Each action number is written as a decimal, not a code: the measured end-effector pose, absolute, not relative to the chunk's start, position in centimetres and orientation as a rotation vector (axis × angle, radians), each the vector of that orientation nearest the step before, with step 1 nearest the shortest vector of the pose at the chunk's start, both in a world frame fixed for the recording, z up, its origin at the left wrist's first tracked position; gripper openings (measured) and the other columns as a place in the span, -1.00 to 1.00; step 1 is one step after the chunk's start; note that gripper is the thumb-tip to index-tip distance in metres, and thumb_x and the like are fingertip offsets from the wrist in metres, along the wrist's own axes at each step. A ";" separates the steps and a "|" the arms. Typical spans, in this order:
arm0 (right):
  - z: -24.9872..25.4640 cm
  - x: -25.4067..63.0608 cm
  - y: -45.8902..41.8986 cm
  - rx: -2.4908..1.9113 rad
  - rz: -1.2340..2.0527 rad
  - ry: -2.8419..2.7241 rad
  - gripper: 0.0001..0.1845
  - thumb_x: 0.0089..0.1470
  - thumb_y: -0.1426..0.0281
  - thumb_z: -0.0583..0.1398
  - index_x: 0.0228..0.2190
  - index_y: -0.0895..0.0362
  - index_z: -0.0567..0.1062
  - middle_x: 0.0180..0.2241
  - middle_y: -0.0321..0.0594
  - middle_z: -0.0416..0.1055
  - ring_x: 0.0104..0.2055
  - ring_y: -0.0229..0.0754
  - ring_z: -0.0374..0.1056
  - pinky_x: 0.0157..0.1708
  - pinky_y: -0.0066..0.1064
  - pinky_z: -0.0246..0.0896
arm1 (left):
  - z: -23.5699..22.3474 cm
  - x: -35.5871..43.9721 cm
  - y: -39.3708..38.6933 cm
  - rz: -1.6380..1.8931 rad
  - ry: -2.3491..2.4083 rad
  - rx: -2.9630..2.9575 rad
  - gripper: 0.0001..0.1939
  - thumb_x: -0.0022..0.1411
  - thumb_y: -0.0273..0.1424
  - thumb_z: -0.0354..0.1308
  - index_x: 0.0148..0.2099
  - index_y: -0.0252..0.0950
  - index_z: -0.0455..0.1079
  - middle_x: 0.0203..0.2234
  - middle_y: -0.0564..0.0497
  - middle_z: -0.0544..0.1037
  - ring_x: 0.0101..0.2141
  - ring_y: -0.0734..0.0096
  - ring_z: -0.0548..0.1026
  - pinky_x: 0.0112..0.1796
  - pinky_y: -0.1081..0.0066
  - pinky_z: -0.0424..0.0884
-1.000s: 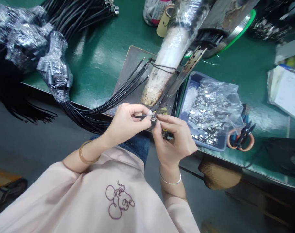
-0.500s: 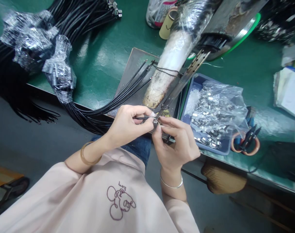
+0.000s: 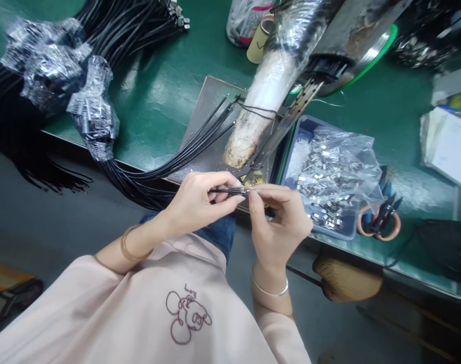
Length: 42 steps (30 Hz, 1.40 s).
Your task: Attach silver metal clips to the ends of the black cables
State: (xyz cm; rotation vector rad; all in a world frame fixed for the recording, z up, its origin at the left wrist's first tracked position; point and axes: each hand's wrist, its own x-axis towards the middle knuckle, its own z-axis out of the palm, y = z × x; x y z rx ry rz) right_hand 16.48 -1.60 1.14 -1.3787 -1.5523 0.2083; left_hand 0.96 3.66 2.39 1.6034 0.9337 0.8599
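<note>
My left hand (image 3: pixel 200 199) is closed around a black cable (image 3: pixel 226 190), its end pointing right between thumb and forefinger. Meeting it there, my right hand (image 3: pixel 279 217) pinches a tiny shiny metal piece at the cable's end; the fingertips hide most of it. Both hands are just over the bench's front edge. Right above them, the tip of a slotted metal rod (image 3: pixel 287 129) reaches down beside a white wrapped tube (image 3: pixel 259 96). Several loose black cables (image 3: pixel 200 146) lie across a dark board (image 3: pixel 200 108) behind my left hand.
Plastic-wrapped bundles of black cable (image 3: pixel 92 108) lie at left. To the right stand a blue tray (image 3: pixel 348 232) with bagged metal clips (image 3: pixel 332 172) and orange-handled cutters (image 3: pixel 382 220). At the back are a yellow cardboard tube (image 3: pixel 258 45), a clear jar (image 3: pixel 240 25) and a green-rimmed spool (image 3: pixel 378 58).
Both hands have dropped slightly, away from the rod's tip. My right fingers have straightened in line with the cable, of which more now shows. The whole view has shifted a little.
</note>
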 end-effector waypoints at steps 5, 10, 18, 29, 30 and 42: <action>0.8 16.5 -1.8 -1.291 0.207 -1.561 -0.82 0.16 0.58 0.26 -0.29 0.06 0.45 -0.31 -0.31 0.56 -0.23 -0.26 0.55 -0.27 -0.42 0.49 | 2.1 0.4 3.5 0.805 0.825 1.520 -0.78 0.31 -0.37 0.16 -0.38 -0.36 0.45 -0.64 0.12 0.40 -0.58 0.60 0.29 -0.51 0.56 0.24; 0.9 16.3 -1.9 -1.325 0.091 -1.679 -0.85 0.17 0.56 0.26 -0.28 0.07 0.44 -0.33 -0.31 0.56 -0.25 -0.25 0.56 -0.25 -0.42 0.49 | 2.0 0.2 3.4 0.817 0.797 1.473 -0.81 0.26 -0.37 0.19 -0.36 -0.38 0.48 -0.64 0.11 0.40 -0.60 0.61 0.29 -0.54 0.55 0.20; 0.7 16.1 -2.0 -1.343 -0.084 -1.615 -0.82 0.11 0.56 0.30 -0.28 0.07 0.47 -0.28 -0.28 0.59 -0.22 -0.23 0.57 -0.28 -0.42 0.50 | 1.9 0.5 3.6 0.789 0.813 1.384 -0.81 0.23 -0.35 0.20 -0.36 -0.39 0.48 -0.67 0.10 0.41 -0.63 0.60 0.28 -0.56 0.54 0.20; 0.5 15.7 -1.4 -1.369 -0.285 -1.660 -0.81 0.09 0.58 0.32 -0.32 0.07 0.47 -0.31 -0.29 0.61 -0.29 -0.25 0.57 -0.26 -0.41 0.49 | 1.7 1.3 4.3 0.873 0.846 1.393 -0.85 0.19 -0.40 0.18 -0.38 -0.38 0.47 -0.66 0.16 0.26 -0.59 0.63 0.16 -0.55 0.56 0.12; 0.4 15.8 -1.5 -1.369 -0.267 -1.657 -0.81 0.09 0.58 0.32 -0.32 0.07 0.47 -0.31 -0.28 0.61 -0.29 -0.25 0.57 -0.26 -0.41 0.49 | 1.7 1.4 4.3 0.882 0.851 1.384 -0.85 0.19 -0.41 0.18 -0.39 -0.38 0.49 -0.64 0.13 0.32 -0.58 0.62 0.21 -0.53 0.56 0.17; 0.7 15.7 -1.4 -1.363 -0.190 -1.642 -0.80 0.08 0.59 0.32 -0.32 0.08 0.48 -0.32 -0.30 0.60 -0.29 -0.25 0.56 -0.24 -0.41 0.49 | 1.8 1.8 4.1 0.934 0.935 1.399 -0.82 0.13 -0.43 0.16 -0.42 -0.40 0.54 -0.61 0.05 0.48 -0.57 0.60 0.30 -0.55 0.58 0.22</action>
